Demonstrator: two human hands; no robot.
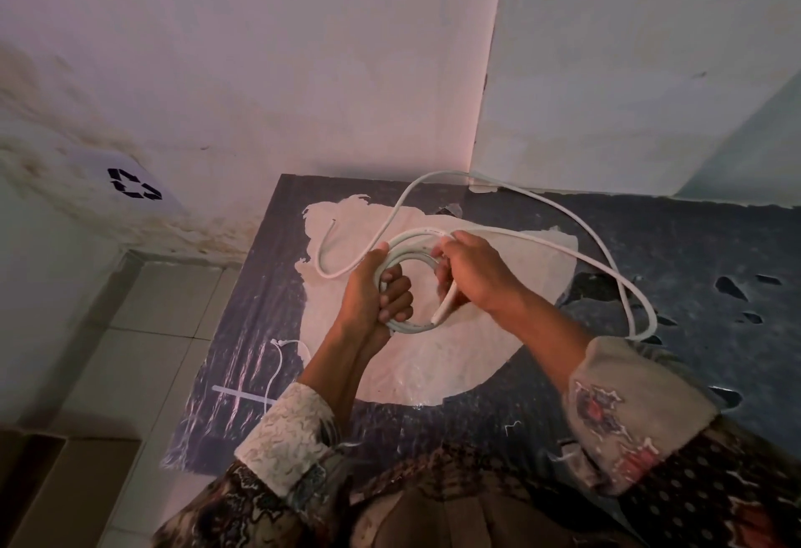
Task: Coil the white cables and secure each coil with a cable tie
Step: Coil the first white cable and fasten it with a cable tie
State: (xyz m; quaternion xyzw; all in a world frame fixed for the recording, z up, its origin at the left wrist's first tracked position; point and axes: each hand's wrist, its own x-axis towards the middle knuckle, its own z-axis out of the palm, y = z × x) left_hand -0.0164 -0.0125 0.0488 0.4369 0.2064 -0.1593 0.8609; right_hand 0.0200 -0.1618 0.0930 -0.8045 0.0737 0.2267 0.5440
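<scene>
A white cable [563,222] is partly wound into a small coil [411,244] held above a dark mat [650,244]. My left hand [377,287] grips the coil's left side, fingers through the loop. The right side of the coil is held by my right hand [472,270], with a cut cable end [442,313] sticking out below it. A long loose loop runs right over the mat and back toward the wall; another free end [331,224] lies left of the coil. A white cable tie [242,394] lies on the mat's left part, with a thin white tie [277,357] curled over it.
The mat [242,287] sits in a corner between two pale walls and has a worn light patch [433,365] in its middle. A white bin with a recycling mark [134,184] stands at the left. Cardboard [65,487] lies on the tiled floor at bottom left.
</scene>
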